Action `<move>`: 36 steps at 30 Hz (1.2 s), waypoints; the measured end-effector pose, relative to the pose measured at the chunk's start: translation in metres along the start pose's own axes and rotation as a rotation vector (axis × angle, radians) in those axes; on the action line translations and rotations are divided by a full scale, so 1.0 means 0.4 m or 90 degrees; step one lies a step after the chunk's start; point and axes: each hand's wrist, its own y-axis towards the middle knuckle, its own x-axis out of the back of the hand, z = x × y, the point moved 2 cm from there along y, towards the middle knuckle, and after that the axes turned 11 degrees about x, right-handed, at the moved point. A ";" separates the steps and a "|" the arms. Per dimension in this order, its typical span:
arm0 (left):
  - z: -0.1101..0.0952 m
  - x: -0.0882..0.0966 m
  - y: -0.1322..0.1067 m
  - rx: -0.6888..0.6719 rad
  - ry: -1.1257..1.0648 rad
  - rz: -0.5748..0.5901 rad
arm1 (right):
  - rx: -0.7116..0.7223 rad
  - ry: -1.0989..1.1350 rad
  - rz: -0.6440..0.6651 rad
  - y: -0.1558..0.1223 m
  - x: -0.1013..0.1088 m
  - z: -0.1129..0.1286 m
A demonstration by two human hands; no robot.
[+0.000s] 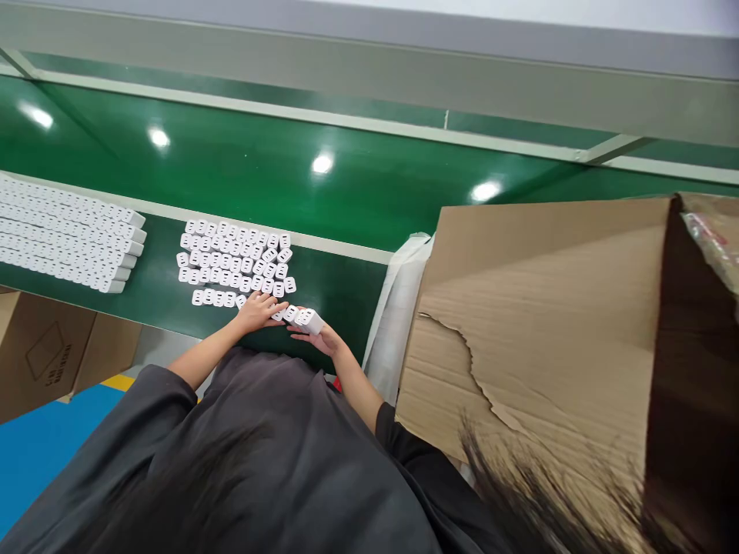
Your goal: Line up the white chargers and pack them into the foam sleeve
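Note:
Small white plastic blocks with dark slots, which look like USB chargers (235, 263), stand in loose rows on the dark green bench top. My left hand (257, 312) is at the front row, its fingers and thumb closed around a white block (279, 315) at the row's right end. Close to its right, my right hand (320, 338) holds a few white blocks (309, 320) side by side, with the fingers beneath them. The blocks at both hands lie nearly in one line. My left hand covers part of the front row.
Many more white blocks (63, 231) stand packed in tight rows at the left. A large torn cardboard box (536, 308) rises on the right, with a whitish plastic sheet (389, 323) beside it. Another carton (46, 346) sits below the bench at left. A pale shelf (369, 61) crosses overhead.

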 end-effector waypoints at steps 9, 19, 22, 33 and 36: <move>0.039 0.020 -0.019 0.026 0.029 0.026 | 0.017 0.000 -0.008 0.035 -0.029 -0.007; 0.024 0.037 -0.023 0.019 -0.001 0.038 | 0.037 0.008 0.006 0.056 -0.053 -0.012; -0.001 0.044 -0.019 0.016 -0.003 0.038 | 0.053 0.009 0.001 0.052 -0.045 -0.001; -0.039 0.083 0.009 0.136 0.061 0.007 | 0.112 0.009 -0.062 0.030 -0.018 0.016; -0.042 0.102 0.012 0.155 0.062 -0.003 | 0.117 0.008 -0.062 0.035 -0.031 0.009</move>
